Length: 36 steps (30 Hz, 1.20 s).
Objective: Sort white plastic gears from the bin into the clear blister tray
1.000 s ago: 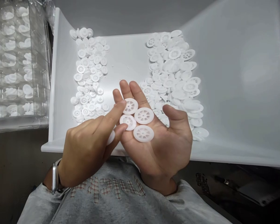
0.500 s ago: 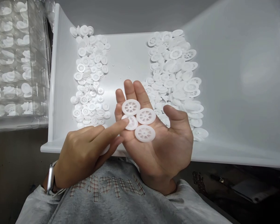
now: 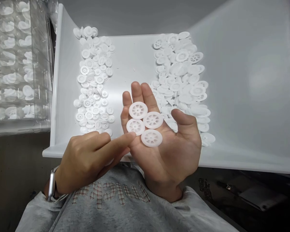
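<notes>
– Right hand [image 3: 170, 149]?
– Fingers open; four white wheels [image 3: 147, 123] lie along them and the palm.
– Left hand [image 3: 85, 161]?
– Index fingertip on nearest wheel [image 3: 135, 125]; can't tell whether other fingers grip anything.

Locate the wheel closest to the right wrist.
In the head view, that wheel lies on the open palm of the right hand, near the picture's middle, right of the left hand.

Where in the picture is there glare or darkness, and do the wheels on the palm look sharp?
Head view: soft, pale glare on the right wall of the bin; lower right corner nearly black, details mostly lost; wheels on the right hand look sharp, spokes distinct.
</notes>
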### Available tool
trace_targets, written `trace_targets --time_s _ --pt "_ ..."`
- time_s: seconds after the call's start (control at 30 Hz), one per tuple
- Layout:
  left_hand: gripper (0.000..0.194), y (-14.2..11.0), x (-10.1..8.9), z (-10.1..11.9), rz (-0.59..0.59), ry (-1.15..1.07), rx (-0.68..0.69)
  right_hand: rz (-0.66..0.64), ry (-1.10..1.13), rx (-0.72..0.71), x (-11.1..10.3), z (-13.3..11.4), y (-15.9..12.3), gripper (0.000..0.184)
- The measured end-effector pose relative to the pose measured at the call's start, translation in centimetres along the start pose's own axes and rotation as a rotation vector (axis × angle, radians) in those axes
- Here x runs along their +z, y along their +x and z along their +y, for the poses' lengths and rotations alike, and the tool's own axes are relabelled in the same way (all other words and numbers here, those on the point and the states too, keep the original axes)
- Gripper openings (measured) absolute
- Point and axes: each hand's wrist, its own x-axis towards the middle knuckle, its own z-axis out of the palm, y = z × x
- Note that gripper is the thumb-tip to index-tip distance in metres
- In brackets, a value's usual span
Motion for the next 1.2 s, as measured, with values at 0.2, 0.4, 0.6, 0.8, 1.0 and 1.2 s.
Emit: trace_targets --time_s 0.2,0.4,0.6,0.8,1.0,1.2 --pt "0.025 -0.02 -0.04 -0.06 -0.004 -0.007 0.013 0.02 -0.06 -0.002 0.03 -0.1 -0.2 0.051" --pt "0.024 -0.1 0.0 0.07 0.03 -0.026 0.031 -0.024 -0.025 -0.008 -0.18 -0.14 -0.2 0.049" --pt "0.024 -0.12 0.11 0.17 0.041 -0.038 0.027 -0.049 -0.056 -0.005 -0.4 -0.18 -0.13 0.048" --pt "0.022 -0.08 -0.12 0.38 0.039 -0.015 0.036 -0.036 -0.089 -0.017 -0.42 -0.14 -0.1 0.048" --pt "0.023 0.13 0.25 0.47 0.036 0.0 0.063 -0.014 -0.14 -0.002 -0.23 -0.25 -0.17 0.053" --pt "0.024 0.12 0.39 0.38 0.046 0.037 0.04 -0.003 -0.116 -0.004 -0.13 -0.19 -0.18 0.047"
